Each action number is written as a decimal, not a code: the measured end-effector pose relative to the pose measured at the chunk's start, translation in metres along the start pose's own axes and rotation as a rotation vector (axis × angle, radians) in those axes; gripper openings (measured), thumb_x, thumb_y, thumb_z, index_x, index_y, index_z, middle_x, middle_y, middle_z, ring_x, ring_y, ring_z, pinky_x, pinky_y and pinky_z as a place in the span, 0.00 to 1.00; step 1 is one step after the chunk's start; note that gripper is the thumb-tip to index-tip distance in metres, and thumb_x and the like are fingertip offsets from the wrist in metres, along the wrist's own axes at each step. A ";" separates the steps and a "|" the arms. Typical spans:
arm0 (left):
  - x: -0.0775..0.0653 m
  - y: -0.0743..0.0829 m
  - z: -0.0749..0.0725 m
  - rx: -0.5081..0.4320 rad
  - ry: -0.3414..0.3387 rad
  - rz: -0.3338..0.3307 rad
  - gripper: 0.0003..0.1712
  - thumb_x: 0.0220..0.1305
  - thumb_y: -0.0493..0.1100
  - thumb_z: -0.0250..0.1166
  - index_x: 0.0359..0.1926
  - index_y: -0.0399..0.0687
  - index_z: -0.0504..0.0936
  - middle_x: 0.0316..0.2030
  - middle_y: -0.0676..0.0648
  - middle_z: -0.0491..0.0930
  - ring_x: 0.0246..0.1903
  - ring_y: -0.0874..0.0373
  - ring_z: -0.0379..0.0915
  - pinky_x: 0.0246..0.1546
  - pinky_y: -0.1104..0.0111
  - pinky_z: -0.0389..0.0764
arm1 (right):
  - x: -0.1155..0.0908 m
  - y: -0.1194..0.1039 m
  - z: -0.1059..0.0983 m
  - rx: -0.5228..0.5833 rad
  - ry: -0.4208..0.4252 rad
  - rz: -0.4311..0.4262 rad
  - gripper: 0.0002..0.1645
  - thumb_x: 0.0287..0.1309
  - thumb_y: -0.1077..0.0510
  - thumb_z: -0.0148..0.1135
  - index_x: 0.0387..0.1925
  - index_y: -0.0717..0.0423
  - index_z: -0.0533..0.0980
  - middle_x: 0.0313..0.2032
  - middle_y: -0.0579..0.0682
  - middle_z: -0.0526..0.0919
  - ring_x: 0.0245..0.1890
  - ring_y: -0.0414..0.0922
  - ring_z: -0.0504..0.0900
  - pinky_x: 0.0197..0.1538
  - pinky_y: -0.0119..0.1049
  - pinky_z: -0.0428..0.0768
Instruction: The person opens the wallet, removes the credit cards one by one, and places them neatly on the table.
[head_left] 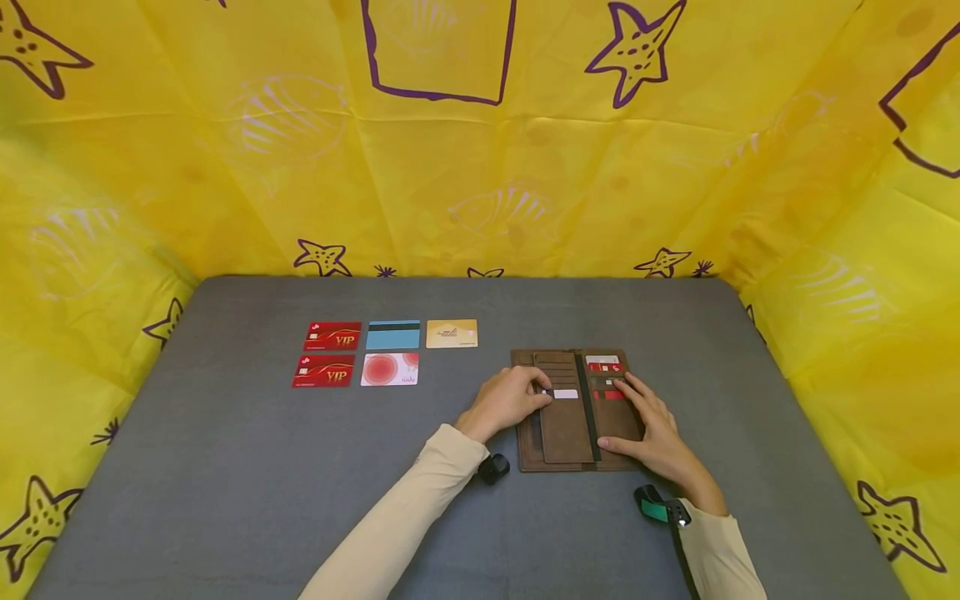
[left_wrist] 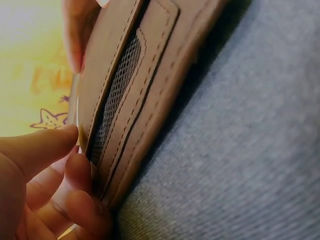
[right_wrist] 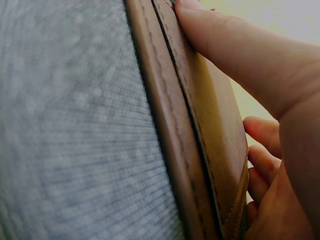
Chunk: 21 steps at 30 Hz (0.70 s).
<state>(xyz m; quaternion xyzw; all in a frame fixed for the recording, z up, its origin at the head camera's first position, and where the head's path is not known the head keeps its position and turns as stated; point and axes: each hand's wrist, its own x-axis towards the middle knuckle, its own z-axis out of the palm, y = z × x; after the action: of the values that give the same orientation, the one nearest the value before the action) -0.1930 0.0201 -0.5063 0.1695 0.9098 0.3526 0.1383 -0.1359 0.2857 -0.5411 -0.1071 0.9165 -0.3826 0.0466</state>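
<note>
A brown wallet (head_left: 562, 433) lies unfolded on the table, with an inner flap of card slots on its left half. My left hand (head_left: 504, 402) is at that flap's left side, thumb and curled fingertips pinching the left end of a white card (head_left: 566, 394) that shows in a slot. In the left wrist view, the thumb and fingers (left_wrist: 55, 185) meet at the wallet's edge near a mesh pocket (left_wrist: 117, 92). My right hand (head_left: 660, 437) rests spread over the wallet's right half, its thumb (right_wrist: 225, 37) lying on the leather. Red cards (head_left: 604, 367) sit in the right slots.
Left of the wallet, cards lie in two rows on the grey table (head_left: 225, 467): two red VIP cards (head_left: 332, 336), a blue striped card (head_left: 393, 334), a gold card (head_left: 452, 333) and a pink-and-white card (head_left: 390, 369). Yellow patterned cloth (head_left: 420, 183) surrounds the table's back and sides.
</note>
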 end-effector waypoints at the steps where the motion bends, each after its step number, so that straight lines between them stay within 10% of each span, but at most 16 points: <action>1: 0.001 0.000 0.000 0.001 -0.003 -0.006 0.10 0.64 0.50 0.68 0.45 0.55 0.86 0.23 0.57 0.78 0.22 0.67 0.71 0.24 0.70 0.69 | 0.000 0.000 0.000 0.000 0.000 0.000 0.56 0.47 0.48 0.77 0.74 0.54 0.59 0.76 0.61 0.50 0.71 0.71 0.49 0.61 0.74 0.46; 21: 0.010 0.001 -0.001 0.075 -0.007 -0.023 0.05 0.63 0.50 0.69 0.34 0.57 0.86 0.25 0.57 0.80 0.25 0.65 0.70 0.28 0.69 0.69 | 0.000 -0.001 -0.001 0.004 0.005 0.009 0.56 0.47 0.48 0.77 0.74 0.54 0.59 0.76 0.60 0.50 0.71 0.70 0.49 0.62 0.72 0.46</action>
<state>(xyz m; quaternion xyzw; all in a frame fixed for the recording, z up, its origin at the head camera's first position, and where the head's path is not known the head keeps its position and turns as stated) -0.2024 0.0243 -0.5060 0.1651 0.9239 0.3159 0.1393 -0.1357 0.2851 -0.5397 -0.1019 0.9163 -0.3845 0.0461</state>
